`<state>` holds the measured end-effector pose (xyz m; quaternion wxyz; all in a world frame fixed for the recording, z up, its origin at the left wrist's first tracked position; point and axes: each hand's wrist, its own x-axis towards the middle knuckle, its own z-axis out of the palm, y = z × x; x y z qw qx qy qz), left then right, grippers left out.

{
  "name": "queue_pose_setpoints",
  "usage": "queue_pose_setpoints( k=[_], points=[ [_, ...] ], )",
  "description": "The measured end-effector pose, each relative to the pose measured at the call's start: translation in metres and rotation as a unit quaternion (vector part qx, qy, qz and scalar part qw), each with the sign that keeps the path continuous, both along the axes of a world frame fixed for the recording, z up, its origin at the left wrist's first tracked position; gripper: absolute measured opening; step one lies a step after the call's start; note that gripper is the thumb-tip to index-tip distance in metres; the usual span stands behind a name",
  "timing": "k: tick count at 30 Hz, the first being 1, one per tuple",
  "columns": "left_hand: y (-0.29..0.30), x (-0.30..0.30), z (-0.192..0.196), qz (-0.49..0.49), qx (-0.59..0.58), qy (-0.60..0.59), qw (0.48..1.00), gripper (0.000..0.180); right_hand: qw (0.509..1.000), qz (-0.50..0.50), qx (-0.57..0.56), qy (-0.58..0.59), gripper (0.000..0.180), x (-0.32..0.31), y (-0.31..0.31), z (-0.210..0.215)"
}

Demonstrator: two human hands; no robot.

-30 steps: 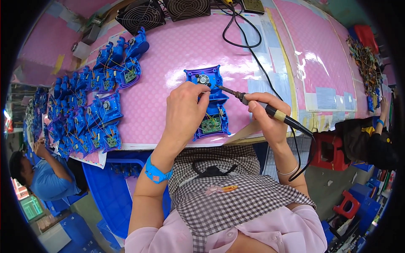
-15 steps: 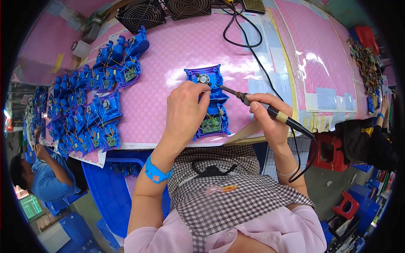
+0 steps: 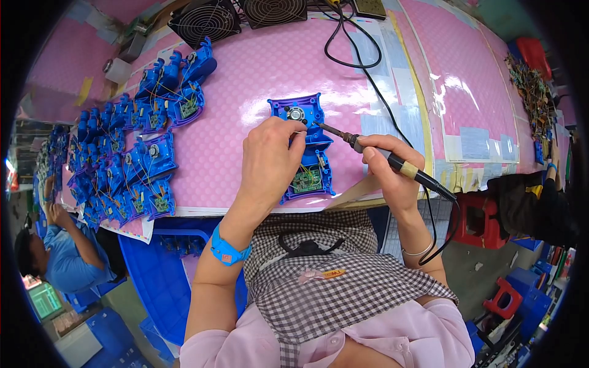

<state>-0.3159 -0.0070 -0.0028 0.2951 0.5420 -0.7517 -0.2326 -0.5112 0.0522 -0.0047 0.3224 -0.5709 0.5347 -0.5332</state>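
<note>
A blue plastic housing (image 3: 311, 110) lies opened on the pink table in front of me. Its far half carries a small round speaker (image 3: 296, 115); the near half holds a green circuit board (image 3: 308, 180) with thin wires. My left hand (image 3: 273, 152) rests over the housing's left side, thumb and forefinger pinched together just below the speaker. Whatever sits between those fingertips is too small to make out. Held like a pen, a soldering iron (image 3: 392, 161) is in my right hand (image 3: 396, 175). Its tip reaches the housing right of the speaker, close to my left fingertips.
Rows of similar blue housings (image 3: 153, 153) with wired boards crowd the table's left. Two black fans (image 3: 205, 23) stand at the back. The iron's black cable (image 3: 392, 110) loops across the right side. A blue bin (image 3: 153, 276) sits below the left edge. People work at both sides.
My hands, the iron and the housing stay almost in place. At the far left, the person in blue has shifted slightly.
</note>
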Motion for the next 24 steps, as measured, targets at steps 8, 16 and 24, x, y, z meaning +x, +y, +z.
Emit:
queue_pose_setpoints(
  k=[8,16,24],
  points=[
    [-0.0009,-0.0009,-0.0003,-0.001,0.001,-0.004,1.000,0.011,1.000,0.002,0.007,-0.002,0.017,0.0006,-0.0006,-0.0013],
    [-0.0007,-0.0014,-0.0013,0.004,-0.002,-0.005,1.000,0.010,1.000,-0.002,0.026,-0.008,0.017,0.0023,0.0025,0.0022],
    [-0.0007,-0.0013,-0.0022,0.009,-0.002,-0.006,1.000,0.010,0.999,-0.001,0.024,-0.033,0.017,0.0005,0.0066,0.0055]
  ],
)
